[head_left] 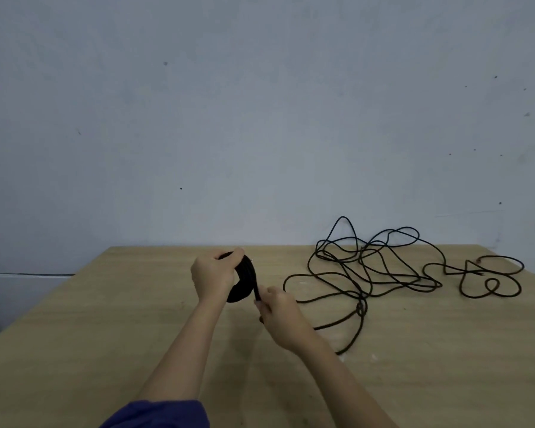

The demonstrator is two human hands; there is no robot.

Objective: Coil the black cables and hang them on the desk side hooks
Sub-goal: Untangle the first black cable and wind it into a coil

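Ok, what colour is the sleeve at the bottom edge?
Dark blue sleeve, on the left arm; seen in the head view.

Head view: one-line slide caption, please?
Left hand holds coiled cable; right hand feeds slack from tangle.

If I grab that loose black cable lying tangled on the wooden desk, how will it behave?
The loose black cable is probably floppy: it lies in slack curves on the wooden desk. Its overlapping loops will likely snag or drag together. It looks thin, so probably light.

Black cables (380,273), tan wood-grain desk (105,335), blue sleeve (161,415).
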